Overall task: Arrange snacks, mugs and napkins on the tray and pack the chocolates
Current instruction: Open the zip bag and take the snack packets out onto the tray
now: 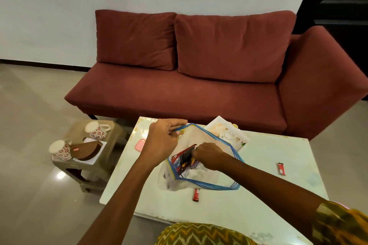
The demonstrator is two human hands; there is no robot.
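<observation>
Holding the zip bag (pixel 217 177) open over the white table (pixel 268 151), the person worked with both hands at its mouth. Left hand (pixel 163 139) pinched the far blue rim between thumb and fingers and kept it lifted. Right hand (pixel 209 155) was dipped into the opening, fingers curled round the chocolates (pixel 180 162), red and dark wrappers showing just inside the near rim. Two loose chocolate bars lay on the table: one (pixel 196 195) just in front of the bag, another (pixel 281 168) well apart to the right. Tray (pixel 244 137) sat behind the bag, partly hidden; pale items on it were too blurred to name. Pink flat object (pixel 139 144) lay beside the left wrist. Stool (pixel 93 163) on the left carried two flowered mugs (pixel 97 130) (pixel 60 149) and a brown holder (pixel 87 150). Red sofa (pixel 179 89) stood beyond.
</observation>
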